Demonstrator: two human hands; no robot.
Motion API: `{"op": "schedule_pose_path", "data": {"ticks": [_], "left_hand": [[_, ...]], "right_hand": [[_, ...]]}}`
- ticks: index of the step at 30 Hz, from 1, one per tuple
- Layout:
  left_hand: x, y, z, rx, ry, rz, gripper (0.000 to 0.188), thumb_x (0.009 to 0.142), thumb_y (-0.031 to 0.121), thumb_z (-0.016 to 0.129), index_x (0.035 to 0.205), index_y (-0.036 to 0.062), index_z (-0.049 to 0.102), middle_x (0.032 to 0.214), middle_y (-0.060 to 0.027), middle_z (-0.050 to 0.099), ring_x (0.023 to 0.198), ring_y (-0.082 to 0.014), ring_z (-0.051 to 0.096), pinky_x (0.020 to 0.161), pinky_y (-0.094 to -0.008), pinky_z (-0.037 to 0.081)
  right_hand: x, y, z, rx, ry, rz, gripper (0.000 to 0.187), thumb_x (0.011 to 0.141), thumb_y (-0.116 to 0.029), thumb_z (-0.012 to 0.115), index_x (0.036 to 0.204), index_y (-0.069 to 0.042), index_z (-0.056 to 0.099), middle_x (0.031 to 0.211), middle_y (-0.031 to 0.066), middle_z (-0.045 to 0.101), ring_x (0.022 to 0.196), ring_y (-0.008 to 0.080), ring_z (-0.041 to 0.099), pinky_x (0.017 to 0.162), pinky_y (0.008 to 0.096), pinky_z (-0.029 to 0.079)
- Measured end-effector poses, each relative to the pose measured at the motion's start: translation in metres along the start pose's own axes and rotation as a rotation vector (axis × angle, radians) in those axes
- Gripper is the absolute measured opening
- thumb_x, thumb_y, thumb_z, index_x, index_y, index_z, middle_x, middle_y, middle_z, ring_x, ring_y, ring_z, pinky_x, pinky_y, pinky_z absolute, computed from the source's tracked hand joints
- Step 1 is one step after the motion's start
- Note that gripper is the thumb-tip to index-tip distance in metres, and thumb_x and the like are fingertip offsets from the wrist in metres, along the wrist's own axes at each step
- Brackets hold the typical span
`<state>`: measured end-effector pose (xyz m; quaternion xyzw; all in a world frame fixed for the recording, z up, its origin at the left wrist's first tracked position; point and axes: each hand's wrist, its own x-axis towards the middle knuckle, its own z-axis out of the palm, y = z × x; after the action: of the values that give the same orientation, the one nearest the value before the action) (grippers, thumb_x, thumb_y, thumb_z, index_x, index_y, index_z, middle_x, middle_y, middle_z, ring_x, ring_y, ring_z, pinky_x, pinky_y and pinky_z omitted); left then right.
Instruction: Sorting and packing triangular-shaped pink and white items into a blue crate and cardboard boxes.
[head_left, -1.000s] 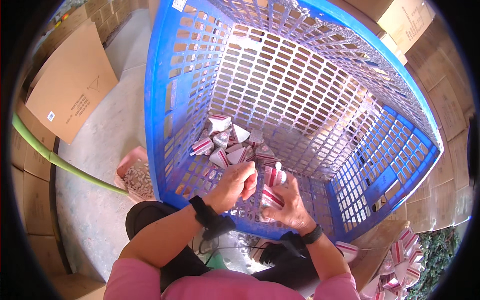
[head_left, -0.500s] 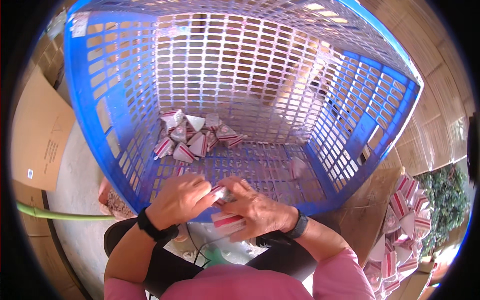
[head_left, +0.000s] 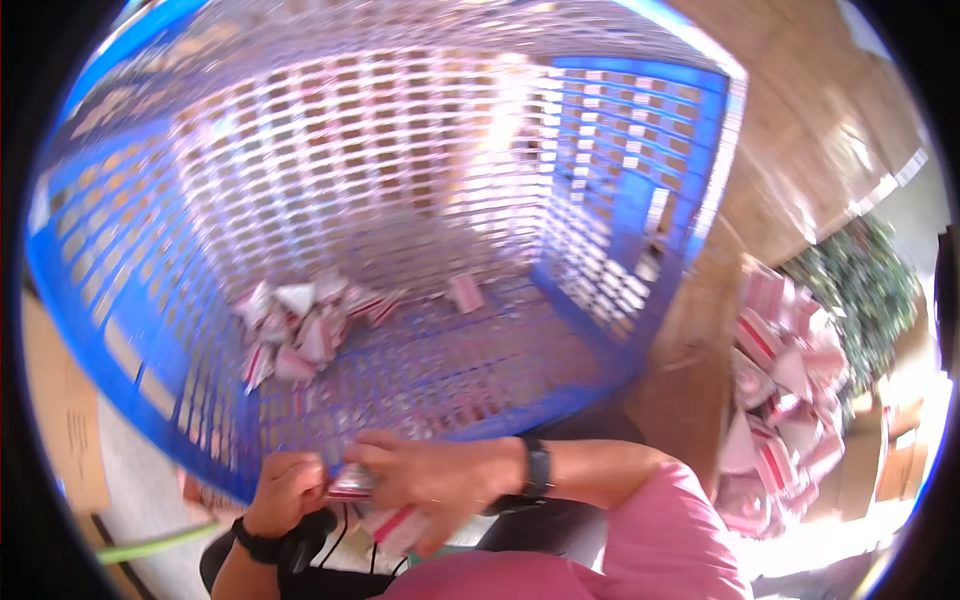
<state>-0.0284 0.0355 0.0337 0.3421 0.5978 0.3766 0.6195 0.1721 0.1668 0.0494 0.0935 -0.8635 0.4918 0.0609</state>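
My left hand [head_left: 285, 492] is curled closed, its fingertips meeting the end of a small striped packet [head_left: 352, 484]. My right hand [head_left: 435, 485], smeared by motion, grips that packet's other end. A second packet [head_left: 396, 530], white with a red stripe, hangs under the right palm in the same grip. Both hands are at the near rim of a big blue plastic crate [head_left: 590, 395]. Inside it, a heap of similar wedge-shaped packets [head_left: 305, 325] lies at the left, and a single packet [head_left: 466, 293] is by the far wall.
A large pile of striped packets [head_left: 785, 400] rests at the right next to a cardboard surface [head_left: 690, 380]. Leafy greenery [head_left: 865, 300] stands behind it, and cardboard [head_left: 800, 120] rises at the far right. A green stalk [head_left: 160, 543] lies at the lower left.
The view has swung right, so crate and hands appear further left. The lone packet is closer to the crate's far wall. Both hands still hold packets.
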Motion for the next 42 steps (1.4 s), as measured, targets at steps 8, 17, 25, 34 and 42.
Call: {"op": "schedule_pose_path", "data": {"ticks": [8, 17, 25, 34, 42], "left_hand": [[0.026, -0.043, 0.037, 0.933, -0.054, 0.73, 0.021, 0.064, 0.016, 0.056, 0.08, 0.0033, 0.058, 0.085, -0.0126, 0.058, 0.085, -0.0304, 0.053, 0.068, -0.0397, 0.044], [0.031, -0.022, 0.097, 1.02, -0.422, 0.761, 0.025, 0.072, 0.018, 0.054, 0.09, 0.0016, 0.057, 0.09, -0.0138, 0.058, 0.085, -0.0308, 0.055, 0.074, -0.0395, 0.043], [0.052, -0.02, 0.124, 0.998, -0.521, 0.427, 0.03, 0.074, 0.02, 0.054, 0.095, -0.0013, 0.059, 0.086, -0.0202, 0.061, 0.081, -0.0336, 0.059, 0.07, -0.0367, 0.046], [0.097, -0.079, 0.088, 1.089, -0.34, 0.155, 0.031, 0.071, 0.021, 0.058, 0.093, -0.0005, 0.061, 0.082, -0.0183, 0.063, 0.079, -0.0277, 0.062, 0.071, -0.0332, 0.047], [0.089, -0.079, 0.093, 1.162, -0.344, 0.109, 0.03, 0.072, 0.02, 0.055, 0.094, 0.0019, 0.062, 0.083, -0.0185, 0.063, 0.079, -0.0302, 0.061, 0.07, -0.0343, 0.047]], "right_hand": [[-0.032, -0.013, -0.075, -0.787, 0.434, 0.176, 0.065, 0.055, -0.039, 0.068, 0.107, -0.003, 0.057, 0.109, 0.0156, 0.048, 0.111, 0.0348, 0.033, 0.098, 0.0437, 0.026], [-0.141, -0.172, -0.118, -1.201, 1.098, 0.596, 0.061, 0.054, -0.034, 0.074, 0.107, -0.007, 0.06, 0.12, 0.0311, 0.034, 0.115, 0.0434, 0.03, 0.096, 0.0494, 0.03], [-0.315, -0.315, -0.083, -1.411, 1.486, 1.077, 0.037, 0.068, -0.024, 0.071, 0.095, -0.002, 0.061, 0.105, 0.0124, 0.043, 0.099, 0.0246, 0.047, 0.082, 0.0346, 0.041], [-0.447, -0.362, 0.016, -1.197, 1.649, 1.491, 0.035, 0.068, -0.037, 0.064, 0.074, -0.002, 0.061, 0.078, 0.0105, 0.045, 0.079, 0.0222, 0.045, 0.071, 0.0328, 0.039], [-0.408, -0.283, 0.061, -1.257, 1.441, 1.896, 0.053, 0.07, -0.041, 0.062, 0.114, -0.013, 0.053, 0.128, 0.0244, 0.031, 0.12, 0.041, 0.029, 0.096, 0.0494, 0.031]]}}
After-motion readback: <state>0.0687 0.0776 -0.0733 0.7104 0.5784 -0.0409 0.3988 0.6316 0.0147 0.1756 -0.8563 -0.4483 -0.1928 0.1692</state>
